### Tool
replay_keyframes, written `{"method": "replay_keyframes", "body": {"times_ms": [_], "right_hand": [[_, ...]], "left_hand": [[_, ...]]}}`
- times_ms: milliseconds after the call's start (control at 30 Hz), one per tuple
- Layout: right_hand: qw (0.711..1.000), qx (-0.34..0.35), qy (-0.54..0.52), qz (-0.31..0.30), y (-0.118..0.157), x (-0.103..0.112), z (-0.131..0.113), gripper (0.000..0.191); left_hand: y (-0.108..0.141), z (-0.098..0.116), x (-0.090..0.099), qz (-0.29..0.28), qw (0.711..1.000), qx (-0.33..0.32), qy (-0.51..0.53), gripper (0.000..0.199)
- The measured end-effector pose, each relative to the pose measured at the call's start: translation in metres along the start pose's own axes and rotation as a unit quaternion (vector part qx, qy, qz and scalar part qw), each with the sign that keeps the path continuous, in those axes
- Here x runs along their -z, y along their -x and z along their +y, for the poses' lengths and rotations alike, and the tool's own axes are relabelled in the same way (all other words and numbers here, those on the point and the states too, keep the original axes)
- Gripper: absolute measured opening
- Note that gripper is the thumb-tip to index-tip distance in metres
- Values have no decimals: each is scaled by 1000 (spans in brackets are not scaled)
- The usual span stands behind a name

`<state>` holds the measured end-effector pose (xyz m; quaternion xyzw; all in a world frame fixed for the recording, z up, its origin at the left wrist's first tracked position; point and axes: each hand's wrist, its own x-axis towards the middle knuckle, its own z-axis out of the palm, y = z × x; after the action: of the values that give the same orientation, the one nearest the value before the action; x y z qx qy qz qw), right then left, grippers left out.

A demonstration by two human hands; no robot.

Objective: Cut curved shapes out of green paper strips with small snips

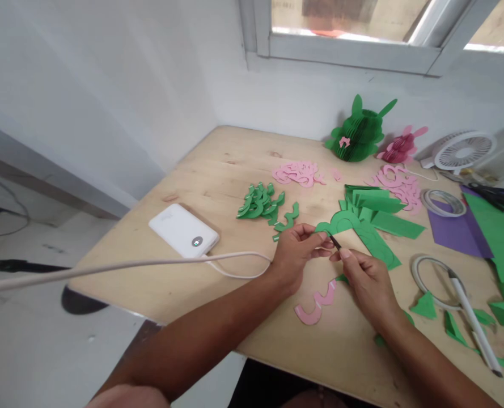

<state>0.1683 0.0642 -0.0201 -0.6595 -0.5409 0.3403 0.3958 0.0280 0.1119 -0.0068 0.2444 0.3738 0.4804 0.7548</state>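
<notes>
My left hand is closed, its thumb and fingers pinching the edge of a small green paper piece. My right hand grips a thin dark tool whose tip reaches the paper at my left fingertips. Just beyond both hands lie green paper shapes with curved outlines. A pink wavy paper strip rests on the table below my hands. Left of them is a pile of green curved pieces.
On the wooden table are a white power bank with a cable, pink cutouts, green and pink paper figures, a fan, a white pen-like tool, purple paper and black-handled scissors.
</notes>
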Motion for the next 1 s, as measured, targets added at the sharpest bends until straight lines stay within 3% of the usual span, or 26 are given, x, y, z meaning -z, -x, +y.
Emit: {"method": "replay_keyframes", "body": {"times_ms": [1000], "right_hand": [[1000,11,10,15,0,0,-1,46]], "left_hand": [[-1,1,0,-5,1000,-2,-17,31]]}}
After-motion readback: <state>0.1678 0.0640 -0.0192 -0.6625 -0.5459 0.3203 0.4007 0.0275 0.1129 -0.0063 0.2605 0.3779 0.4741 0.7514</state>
